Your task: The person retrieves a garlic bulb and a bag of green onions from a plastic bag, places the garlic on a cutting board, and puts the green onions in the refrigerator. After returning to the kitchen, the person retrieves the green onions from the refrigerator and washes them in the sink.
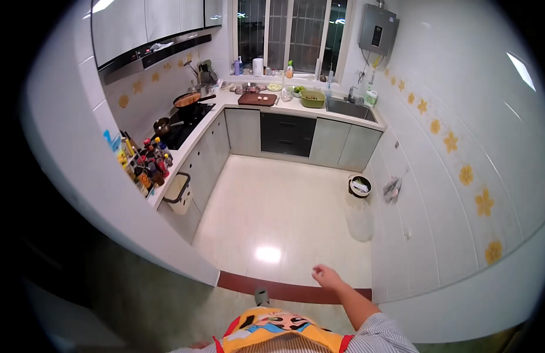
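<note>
Head view shows right grip (326, 276) unclenched, left grip (200, 345) too blurred to tell, heater (379, 29) markings unreadable.

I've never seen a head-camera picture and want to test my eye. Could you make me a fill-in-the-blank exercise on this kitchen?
1. The basin between the cutting board and the sink is coloured ____.
2. The hand held out ahead of the apron is the person's ____ one.
3. The black stovetop bears ____ pans.

Missing words: green; right; two.
</note>
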A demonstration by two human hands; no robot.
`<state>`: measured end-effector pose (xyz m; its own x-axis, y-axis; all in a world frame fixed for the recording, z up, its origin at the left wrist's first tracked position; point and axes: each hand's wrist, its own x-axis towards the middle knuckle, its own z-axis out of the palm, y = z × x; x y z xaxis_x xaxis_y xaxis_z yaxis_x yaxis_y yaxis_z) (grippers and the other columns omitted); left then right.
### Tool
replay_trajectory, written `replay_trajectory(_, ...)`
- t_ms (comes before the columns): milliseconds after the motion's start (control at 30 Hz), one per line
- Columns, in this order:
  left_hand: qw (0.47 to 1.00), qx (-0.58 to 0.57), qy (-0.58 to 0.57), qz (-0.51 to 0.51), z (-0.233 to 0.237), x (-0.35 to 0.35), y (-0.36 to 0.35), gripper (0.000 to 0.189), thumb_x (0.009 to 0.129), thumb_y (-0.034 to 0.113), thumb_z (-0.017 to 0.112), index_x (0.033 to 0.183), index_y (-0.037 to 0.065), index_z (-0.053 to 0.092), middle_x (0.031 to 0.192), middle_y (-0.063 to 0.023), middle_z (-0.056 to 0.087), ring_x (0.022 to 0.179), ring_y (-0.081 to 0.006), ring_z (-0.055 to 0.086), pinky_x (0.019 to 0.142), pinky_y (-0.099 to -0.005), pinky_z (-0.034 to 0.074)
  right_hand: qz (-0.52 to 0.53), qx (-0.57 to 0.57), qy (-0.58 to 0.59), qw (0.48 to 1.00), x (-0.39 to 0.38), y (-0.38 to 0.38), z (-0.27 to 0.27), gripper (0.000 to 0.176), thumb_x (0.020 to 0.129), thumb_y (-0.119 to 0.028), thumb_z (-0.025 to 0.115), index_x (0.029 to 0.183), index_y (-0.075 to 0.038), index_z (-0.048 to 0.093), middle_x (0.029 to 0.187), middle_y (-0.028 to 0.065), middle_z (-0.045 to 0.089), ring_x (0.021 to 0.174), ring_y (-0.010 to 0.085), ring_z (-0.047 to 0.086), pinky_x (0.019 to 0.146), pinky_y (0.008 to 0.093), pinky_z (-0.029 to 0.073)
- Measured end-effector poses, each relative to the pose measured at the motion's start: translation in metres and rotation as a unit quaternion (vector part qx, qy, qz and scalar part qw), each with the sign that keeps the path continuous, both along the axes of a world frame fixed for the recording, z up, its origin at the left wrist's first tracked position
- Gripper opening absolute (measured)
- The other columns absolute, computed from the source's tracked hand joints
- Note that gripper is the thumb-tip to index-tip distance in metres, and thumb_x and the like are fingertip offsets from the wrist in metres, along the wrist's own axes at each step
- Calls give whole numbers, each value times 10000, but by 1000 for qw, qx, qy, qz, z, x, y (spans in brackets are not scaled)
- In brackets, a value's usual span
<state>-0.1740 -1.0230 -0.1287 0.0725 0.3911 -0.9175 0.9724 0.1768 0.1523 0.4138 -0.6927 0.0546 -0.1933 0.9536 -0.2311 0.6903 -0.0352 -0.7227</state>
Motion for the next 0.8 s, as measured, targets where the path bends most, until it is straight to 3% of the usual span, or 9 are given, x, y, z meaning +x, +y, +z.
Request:
replay_trajectory(67, 997, 66, 34, -29, -7, -15, 105, 541, 899, 484, 591, 1275, 105, 678, 1303, -176, 656, 1226, -336, 616, 1039, -415, 476, 79, -75, -144, 984, 35, 25, -45, 473, 922, -392, 619, 1231, -35, 646, 1153, 216, 695, 1086, 364, 658, 954, 428, 516)
replay_trajectory(200, 915, 300, -38, 265, 60, -24, 357, 398, 950, 424, 554, 1065, 86, 730, 1042, -141, 741, 961, -308, 698, 883, -402, 531, 344, -169, -347, 856, 155, 75, -154, 341, 920, -299, 524, 1021, -64, 750, 1151, 207, 702, 1102, 361, 661, 934, 464, 534)
replay_trajectory(300, 891, 295, -131, 319, 93, -24, 525, 356, 984, 368, 562, 1090, 69, 724, 962, -109, 746, 899, -244, 699, 846, -365, 539, -16, -184, -382, 906, 216, 91, -157, 287, 897, -221, 558, 995, -32, 750, 1071, 225, 714, 1060, 346, 680, 928, 480, 538)
replay_trajectory(400, 877, 309, -160, 331, 117, 2, 649, 318, 997, 321, 552, 1087, 69, 723, 941, -111, 743, 867, -237, 693, 826, -355, 539, 50, -335, -395, 854, 253, 173, -156, 477, 967, -354, 534, 1214, 33, 664, 1298, 249, 629, 1192, 374, 625, 997, 461, 512)
replay_trajectory(500, 853, 329, -105, 391, 74, 5, 726, 297, 983, 300, 561, 1078, 71, 725, 930, -115, 741, 821, -229, 688, 792, -364, 549, -242, -326, -257, 877, 251, 302, -157, 766, 1027, -581, 296, 1270, 76, 607, 1350, 309, 562, 1283, 464, 524, 1113, 485, 400)
replay_trajectory(533, 853, 325, -83, 401, 42, 11, 735, 302, 965, 313, 576, 1070, 72, 726, 924, -112, 740, 786, -224, 683, 761, -376, 557, -206, -307, -268, 890, 255, 366, -160, 783, 1025, -589, 283, 1276, 82, 598, 1357, 318, 551, 1293, 473, 508, 1121, 488, 386)
replay_trajectory(633, 984, 159, -75, -3, -26, 20, 744, 457, 932, 442, 523, 1138, 91, 733, 1131, -189, 718, 1021, -325, 690, 923, -425, 517, -104, -316, -238, 913, 211, 542, -142, 807, 1013, -607, 289, 1275, 95, 590, 1359, 327, 544, 1302, 473, 495, 1127, 485, 372)
replay_trajectory(700, 992, -51, -48, 102, 19, 76, 766, 644, 835, 601, 575, 1196, 83, 703, 1212, -170, 698, 1108, -350, 664, 977, -416, 501, -79, -241, -241, 937, 160, 663, -98, 750, 976, -616, 377, 1197, 50, 644, 1268, 309, 604, 1224, 461, 553, 1074, 488, 411)
replay_trajectory(800, 985, -33, -73, 155, 33, 80, 815, 583, 854, 541, 575, 1207, 94, 700, 1236, -169, 686, 1122, -343, 658, 989, -405, 497, -18, -119, -172, 978, 81, 836, -57, 581, 897, -578, 583, 978, -13, 692, 1018, 227, 714, 987, 399, 667, 894, 460, 512)
